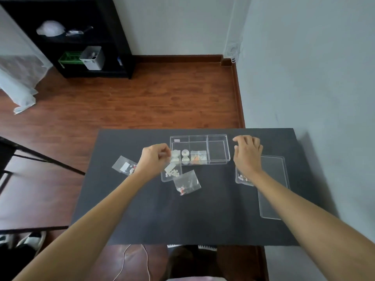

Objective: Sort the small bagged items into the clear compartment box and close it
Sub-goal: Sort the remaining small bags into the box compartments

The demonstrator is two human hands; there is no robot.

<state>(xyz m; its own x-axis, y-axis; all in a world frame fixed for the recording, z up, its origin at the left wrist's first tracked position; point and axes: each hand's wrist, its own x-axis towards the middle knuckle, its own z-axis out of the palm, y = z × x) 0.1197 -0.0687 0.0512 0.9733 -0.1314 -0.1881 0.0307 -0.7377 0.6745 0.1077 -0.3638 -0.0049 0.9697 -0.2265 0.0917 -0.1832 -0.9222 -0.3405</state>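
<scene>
A clear compartment box stands open at the far middle of the dark table. Its left compartment holds white round items, its middle one an orange-speckled bag, and its right one looks empty. My left hand pinches the top of a small bag of white pieces at the box's left front corner. My right hand hovers just right of the box, fingers spread and holding nothing. Loose bags lie at the left, in the centre and under my right wrist.
The box's clear lid lies flat at the right side of the table, close to the wall. A black shelf unit stands across the wooden floor. Another dark table edge is at the left.
</scene>
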